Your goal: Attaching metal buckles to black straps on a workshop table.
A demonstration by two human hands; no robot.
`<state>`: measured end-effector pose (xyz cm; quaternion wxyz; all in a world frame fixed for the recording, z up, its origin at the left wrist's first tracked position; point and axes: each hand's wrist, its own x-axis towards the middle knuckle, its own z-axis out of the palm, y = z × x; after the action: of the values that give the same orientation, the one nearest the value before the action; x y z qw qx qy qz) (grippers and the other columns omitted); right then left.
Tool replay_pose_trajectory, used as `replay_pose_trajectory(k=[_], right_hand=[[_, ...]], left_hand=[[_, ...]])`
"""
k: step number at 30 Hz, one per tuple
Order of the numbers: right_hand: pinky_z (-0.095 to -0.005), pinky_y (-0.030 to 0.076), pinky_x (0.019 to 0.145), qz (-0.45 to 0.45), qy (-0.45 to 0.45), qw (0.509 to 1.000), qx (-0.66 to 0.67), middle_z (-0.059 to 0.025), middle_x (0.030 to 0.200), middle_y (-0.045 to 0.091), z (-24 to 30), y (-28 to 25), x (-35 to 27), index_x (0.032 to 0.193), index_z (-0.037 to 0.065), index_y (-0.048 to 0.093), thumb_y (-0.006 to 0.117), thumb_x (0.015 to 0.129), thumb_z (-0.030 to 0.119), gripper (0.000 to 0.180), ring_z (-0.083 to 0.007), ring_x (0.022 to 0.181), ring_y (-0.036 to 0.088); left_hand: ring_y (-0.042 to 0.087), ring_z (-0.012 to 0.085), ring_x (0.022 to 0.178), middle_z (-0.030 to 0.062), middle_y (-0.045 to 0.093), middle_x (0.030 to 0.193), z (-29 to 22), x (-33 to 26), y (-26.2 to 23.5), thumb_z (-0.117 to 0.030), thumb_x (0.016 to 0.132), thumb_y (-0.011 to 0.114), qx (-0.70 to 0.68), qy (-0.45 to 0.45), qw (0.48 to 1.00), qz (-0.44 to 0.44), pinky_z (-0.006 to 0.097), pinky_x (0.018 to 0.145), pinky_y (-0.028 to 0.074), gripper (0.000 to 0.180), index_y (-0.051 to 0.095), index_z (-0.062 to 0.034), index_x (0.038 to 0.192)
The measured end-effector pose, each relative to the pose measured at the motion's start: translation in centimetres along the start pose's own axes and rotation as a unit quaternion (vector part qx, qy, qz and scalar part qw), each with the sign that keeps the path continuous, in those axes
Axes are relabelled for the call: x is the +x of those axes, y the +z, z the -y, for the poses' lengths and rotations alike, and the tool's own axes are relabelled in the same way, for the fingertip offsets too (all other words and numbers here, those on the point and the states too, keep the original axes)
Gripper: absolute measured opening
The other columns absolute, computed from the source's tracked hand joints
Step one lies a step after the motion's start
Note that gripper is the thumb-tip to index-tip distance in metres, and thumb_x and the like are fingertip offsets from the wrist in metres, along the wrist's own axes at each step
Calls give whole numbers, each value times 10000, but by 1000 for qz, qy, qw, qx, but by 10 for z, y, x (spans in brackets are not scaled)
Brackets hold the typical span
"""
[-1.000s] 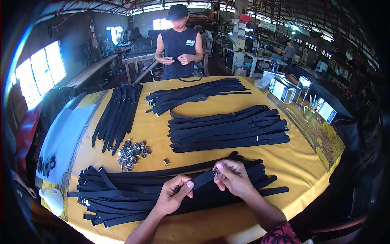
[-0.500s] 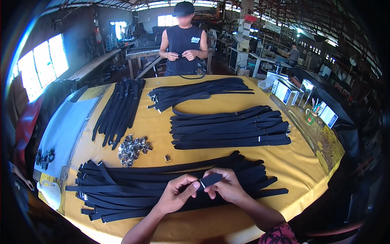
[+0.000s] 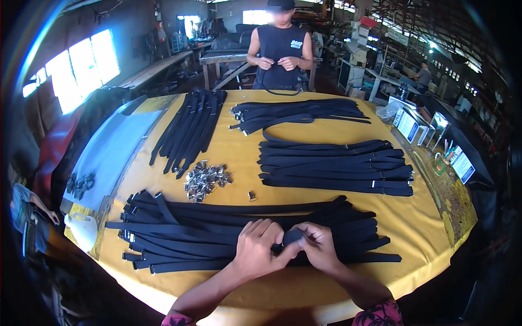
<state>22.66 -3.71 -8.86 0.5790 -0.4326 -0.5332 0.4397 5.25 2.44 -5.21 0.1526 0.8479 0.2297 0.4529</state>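
Note:
Over the nearest pile of black straps (image 3: pixel 185 250), my two hands meet around the end of one black elastic strap (image 3: pixel 292 237). My right hand (image 3: pixel 321 249) is closed, pinching the strap's short end between thumb and fingers. Curled against the strap's other side is my left hand (image 3: pixel 258 245), its thumb reaching toward the right hand. The metal piece on this strap is hidden by the fingers. Beyond my hands lie a heap of loose silver metal clips (image 3: pixel 204 180) and a single clip (image 3: pixel 252 196).
More strap bundles lie on the yellow-covered table (image 3: pixel 239 157): one at right (image 3: pixel 334 167), one far (image 3: pixel 304 111), one at left (image 3: pixel 190 127). Across the table a person (image 3: pixel 280 51) handles a strap. A white jug (image 3: pixel 82 231) stands at the left edge; tins (image 3: pixel 413 126) stand at right.
The view has shifted left, so the table appears farther right. My left hand has turned and closed over the strap, hiding the metal piece that showed between my hands before.

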Motion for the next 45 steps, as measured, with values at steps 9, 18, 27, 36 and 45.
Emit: replay_pose_trajectory(k=[9, 18, 27, 36, 45], right_hand=[[-244, 549, 581, 61, 121, 990, -28, -116, 805, 721, 37, -32, 23, 958, -20, 672, 652, 980, 199, 221, -177, 684, 730], [-230, 538, 627, 147, 220, 945, -192, -84, 831, 725, 39, -111, 32, 937, 2, 689, 716, 927, 261, 261, -130, 718, 714], [-254, 520, 615, 127, 247, 917, -285, -94, 775, 709, 45, -160, 13, 889, -29, 679, 736, 848, 139, 182, -132, 671, 688], [-229, 513, 562, 59, 284, 908, -303, -91, 738, 690, 55, -174, -3, 855, -50, 658, 735, 803, 45, 134, -115, 608, 648], [-284, 519, 773, -4, 40, 868, -495, -74, 932, 687, 78, -128, -4, 994, -18, 651, 666, 811, -8, 184, -150, 863, 654]], left_hand=[[497, 76, 550, 55, 583, 617, 9, 2, -64, -192, 982, 639, -155, -195, 960, -127, 271, 500, 386, 378, 546, 2, 672], [546, 83, 536, 15, 553, 578, 41, -31, -108, -232, 978, 630, -157, -278, 917, -238, 224, 500, 375, 354, 565, -64, 673], [545, 76, 534, 94, 678, 651, 31, -48, -93, -231, 998, 603, -174, -335, 909, -178, 226, 512, 396, 369, 600, -36, 685], [553, 105, 509, 115, 669, 641, 20, -53, -83, -238, 983, 606, -219, -340, 898, -175, 230, 517, 412, 368, 556, -72, 658], [504, 26, 571, 38, 703, 731, -3, -70, -76, -280, 1009, 616, -233, -350, 905, -60, 204, 529, 399, 357, 661, -23, 765]])
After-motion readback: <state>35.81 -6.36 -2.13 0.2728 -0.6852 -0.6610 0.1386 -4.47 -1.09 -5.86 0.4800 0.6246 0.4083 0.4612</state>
